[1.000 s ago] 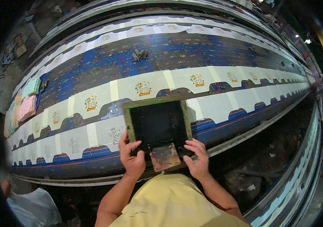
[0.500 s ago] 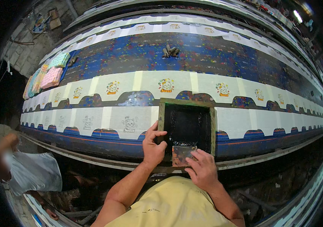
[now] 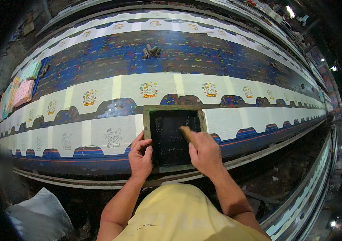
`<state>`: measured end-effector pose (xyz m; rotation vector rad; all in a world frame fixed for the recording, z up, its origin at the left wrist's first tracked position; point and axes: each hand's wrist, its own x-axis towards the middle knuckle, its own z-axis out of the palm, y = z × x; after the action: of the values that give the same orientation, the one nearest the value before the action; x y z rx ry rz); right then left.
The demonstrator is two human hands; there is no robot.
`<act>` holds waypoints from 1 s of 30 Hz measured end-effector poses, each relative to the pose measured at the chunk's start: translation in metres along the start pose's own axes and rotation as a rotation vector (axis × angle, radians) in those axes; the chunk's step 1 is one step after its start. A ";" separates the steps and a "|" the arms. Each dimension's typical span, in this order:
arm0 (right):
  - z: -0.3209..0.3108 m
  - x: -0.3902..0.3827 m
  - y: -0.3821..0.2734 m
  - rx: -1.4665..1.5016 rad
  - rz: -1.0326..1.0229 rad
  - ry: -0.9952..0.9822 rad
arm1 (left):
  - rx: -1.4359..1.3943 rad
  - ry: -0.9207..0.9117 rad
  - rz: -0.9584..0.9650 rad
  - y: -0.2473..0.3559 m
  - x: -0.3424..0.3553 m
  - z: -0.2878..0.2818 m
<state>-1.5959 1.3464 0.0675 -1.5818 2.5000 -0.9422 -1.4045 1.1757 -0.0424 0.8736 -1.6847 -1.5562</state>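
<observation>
A printing screen [image 3: 173, 107] with a worn greenish-brown frame lies on the row of white cloth pieces nearest me. Black ink coats its dark mesh. At the frame's left rail, my left hand [image 3: 140, 160] has its fingers curled on the edge, the thumb bent inward. My right hand [image 3: 206, 154] grips a squeegee [image 3: 187, 134] over the right part of the screen; its brown edge points up and left, and the rest is hidden under my fingers. Left of the screen, a white cloth piece [image 3: 122, 149] carries a black outline of a cat figure.
Behind runs another row of cloth pieces with coloured cat prints [image 3: 149, 90]. Several dark cylindrical pieces [image 3: 151, 52] sit on the paint-spotted blue table [image 3: 98, 56]. Folded pastel cloths [image 3: 24, 92] are stacked at left. A person's white garment [image 3: 40, 215] shows at lower left.
The squeegee, flat at the screen's near end before, is now turned edge-on and farther up in my right hand's grip. My left hand stays on the frame. The view has shifted right.
</observation>
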 end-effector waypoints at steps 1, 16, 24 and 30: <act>0.005 0.007 0.003 -0.052 0.064 0.068 | -0.001 -0.014 -0.033 0.002 0.001 -0.002; 0.042 0.054 0.013 -0.083 0.279 0.091 | 0.173 -0.090 0.125 0.017 0.010 -0.011; 0.046 0.081 -0.004 0.001 -0.097 -0.068 | 0.173 -0.087 0.170 0.017 0.011 -0.013; 0.022 0.102 0.026 -0.110 -0.386 -0.268 | 0.181 -0.093 0.184 0.015 0.010 -0.013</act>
<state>-1.6583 1.2584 0.0649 -2.1145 2.1418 -0.5714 -1.4001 1.1612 -0.0263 0.7208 -1.9388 -1.3548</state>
